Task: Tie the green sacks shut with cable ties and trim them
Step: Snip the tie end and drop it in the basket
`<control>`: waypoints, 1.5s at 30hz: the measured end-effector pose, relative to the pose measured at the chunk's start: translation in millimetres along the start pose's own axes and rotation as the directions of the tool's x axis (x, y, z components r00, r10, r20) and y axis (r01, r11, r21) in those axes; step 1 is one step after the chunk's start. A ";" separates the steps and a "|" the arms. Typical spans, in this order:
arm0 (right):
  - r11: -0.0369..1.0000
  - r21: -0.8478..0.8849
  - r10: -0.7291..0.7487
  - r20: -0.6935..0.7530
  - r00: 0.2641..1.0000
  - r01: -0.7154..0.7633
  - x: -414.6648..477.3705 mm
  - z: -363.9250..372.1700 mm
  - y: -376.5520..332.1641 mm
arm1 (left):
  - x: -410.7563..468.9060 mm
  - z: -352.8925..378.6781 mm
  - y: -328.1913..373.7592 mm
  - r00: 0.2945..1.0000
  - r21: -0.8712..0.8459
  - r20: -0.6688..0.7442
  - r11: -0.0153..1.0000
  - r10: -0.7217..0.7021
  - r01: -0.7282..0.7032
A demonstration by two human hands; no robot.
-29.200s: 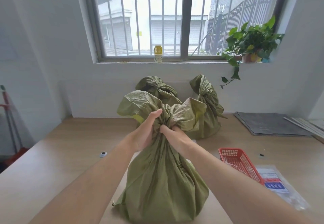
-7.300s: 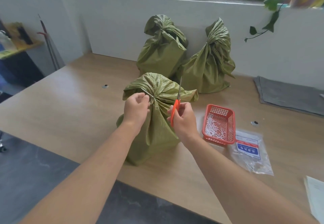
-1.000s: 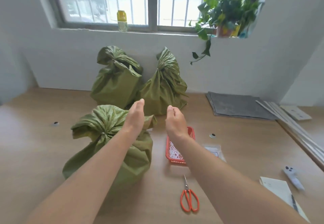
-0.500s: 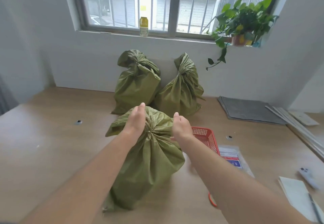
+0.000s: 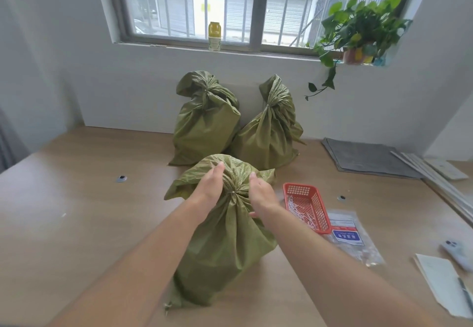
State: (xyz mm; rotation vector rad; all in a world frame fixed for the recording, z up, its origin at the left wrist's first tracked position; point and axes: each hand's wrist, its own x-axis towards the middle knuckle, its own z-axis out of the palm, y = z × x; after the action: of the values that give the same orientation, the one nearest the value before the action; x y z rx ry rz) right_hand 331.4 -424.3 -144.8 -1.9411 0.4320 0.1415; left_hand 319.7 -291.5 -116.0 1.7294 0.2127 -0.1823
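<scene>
Here come the arms from the bottom edge: the left forearm (image 5: 153, 250) and the right forearm (image 5: 320, 255), both bare, stretch forward and angle in toward the middle of the view. The left hand (image 5: 210, 186) stands on edge, fingers straight and held together, tips pointing away from the person, palm turned inward. The right hand (image 5: 261, 195) mirrors it just beside, palm facing left, fingers extended and loosely relaxed, with a narrow gap between the two palms and neither hand curled round anything.
</scene>
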 end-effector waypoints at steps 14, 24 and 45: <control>0.942 0.227 0.176 0.298 0.938 -0.249 29.2 27.5 9.3 | 35.2 3.5 -19.7 0.994 -0.091 0.038 0.990 -0.106 0.109; 0.855 0.415 0.190 0.310 0.932 -0.312 26.2 63.4 -47.5 | 42.7 -45.5 1.2 0.998 -0.210 -0.052 0.977 -0.035 0.023; 0.693 0.650 0.150 0.293 0.944 -0.311 42.5 299.9 -200.9 | 141.3 -307.2 28.2 0.999 -0.173 0.008 0.984 0.043 -0.040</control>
State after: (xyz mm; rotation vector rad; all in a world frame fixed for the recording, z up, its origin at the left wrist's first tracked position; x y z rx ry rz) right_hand 473.6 -92.3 -104.3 -1.1023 0.4962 0.3088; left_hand 464.2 12.4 -71.7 1.5584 0.1784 -0.1392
